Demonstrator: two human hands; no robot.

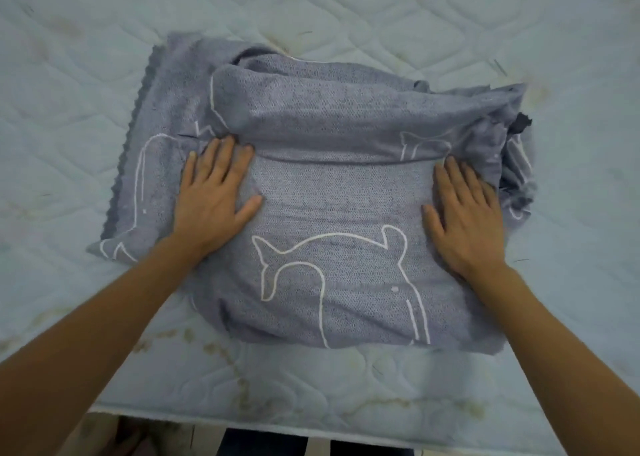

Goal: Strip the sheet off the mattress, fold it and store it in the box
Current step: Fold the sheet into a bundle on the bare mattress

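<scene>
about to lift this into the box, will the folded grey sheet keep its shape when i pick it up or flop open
Probably floppy: the sheet is soft knit cloth, rumpled and bunched at its right end, so loose layers there may spill. It likely sags unless supported underneath; both the left hand and right hand press it flat. It looks light, and unlikely to slide on the quilted mattress.

The person's bare left hand [214, 196] lies flat, palm down. Its fingers are straight and close together, pointing to about 12 o'clock, with the thumb splayed toward 2 o'clock. The bare left forearm [104, 317] reaches in from 7 o'clock. The bare right hand [464, 213] mirrors it, flat and palm down, fingers aimed at 11 o'clock and thumb stretched toward 10 o'clock. The right forearm [561, 334] comes in from 5 o'clock. Both wrists are nearly straight, and the hands sit well apart, roughly level.
</scene>
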